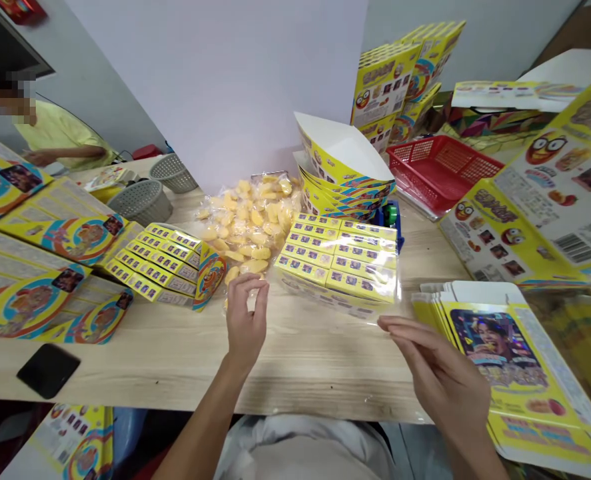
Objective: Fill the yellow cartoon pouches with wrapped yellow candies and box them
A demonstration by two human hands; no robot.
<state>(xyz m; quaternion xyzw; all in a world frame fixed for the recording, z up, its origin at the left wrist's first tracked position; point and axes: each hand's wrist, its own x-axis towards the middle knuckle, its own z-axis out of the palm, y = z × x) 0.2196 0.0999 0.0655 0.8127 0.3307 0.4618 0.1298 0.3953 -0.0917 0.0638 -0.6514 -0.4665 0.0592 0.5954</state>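
Observation:
A block of small yellow boxes (332,263) in two rows sits in a clear plastic wrap (360,312) on the table. My right hand (440,373) pinches the near right corner of this wrap between thumb and fingers. To the left of the block is my left hand (245,317), its thumb and fingertips brought together. Whether the film's edge is between them I cannot make out. Just beyond that hand lies a heap of yellow pieces in clear wrappers (250,217). Left of the heap, an open-fronted yellow carton (208,273) holds rows of similar small boxes.
Filled yellow cartons (40,280) are stacked on the left, near a black phone (48,371). Folded cartons (345,170) stand behind the block. A red basket (445,170), large cartons (565,173) and flat printed cartons (505,347) occupy the right. A person in yellow (65,133) sits far left.

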